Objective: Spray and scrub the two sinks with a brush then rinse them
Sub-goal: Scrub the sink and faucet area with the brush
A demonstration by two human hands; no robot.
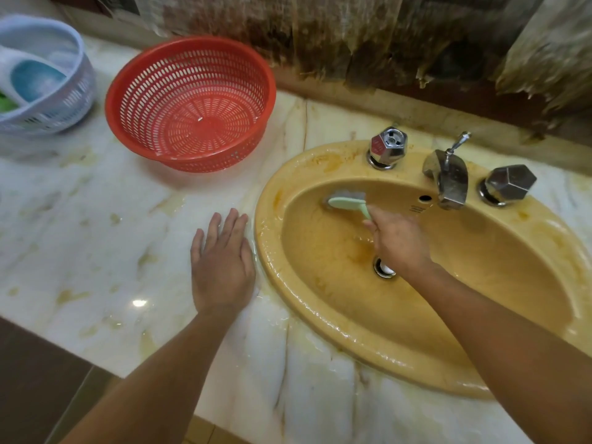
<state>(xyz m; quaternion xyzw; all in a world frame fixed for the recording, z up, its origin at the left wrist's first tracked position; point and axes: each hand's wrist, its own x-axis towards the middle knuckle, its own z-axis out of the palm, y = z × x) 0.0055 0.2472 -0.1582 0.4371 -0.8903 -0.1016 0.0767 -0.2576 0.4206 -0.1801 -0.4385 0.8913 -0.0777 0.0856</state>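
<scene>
A yellow oval sink (pixel 320 302) is set in the marble counter, wet and stained, with a metal drain (pixel 383 268) at its bottom. My right hand (pixel 400 241) grips the handle of a pale green brush (pixel 347 203), whose head presses against the sink's upper back wall to the left of the spout. My left hand (pixel 222 264) rests flat on the counter just left of the sink rim, fingers straight. Only one sink is in view.
A chrome spout (pixel 448 177) with two faceted knobs (pixel 386 149) (pixel 509 184) sits on the sink's back rim. A red perforated basket (pixel 192 104) and a pale blue basket (pixel 45 75) with items stand on the counter (pixel 96 219) at the back left. A stained wall lies behind.
</scene>
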